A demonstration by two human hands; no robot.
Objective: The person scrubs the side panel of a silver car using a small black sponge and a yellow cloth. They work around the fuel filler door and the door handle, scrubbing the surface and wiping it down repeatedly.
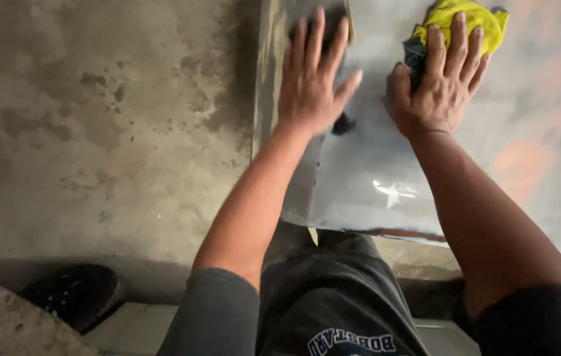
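While the left hand [311, 79] lies flat with fingers spread, grasping nothing, on a glossy grey panel [373, 178], the right hand [440, 82] presses a yellow cloth [466, 16] against the panel at 1 o'clock. Stained concrete floor [95, 132] extends toward 9 o'clock.

A glossy grey panel [373, 178] over stained concrete floor [95, 132] bears a yellow cloth [468, 16].

Both hands [312, 79] [440, 86] flat, fingers spread (arms outstretched)
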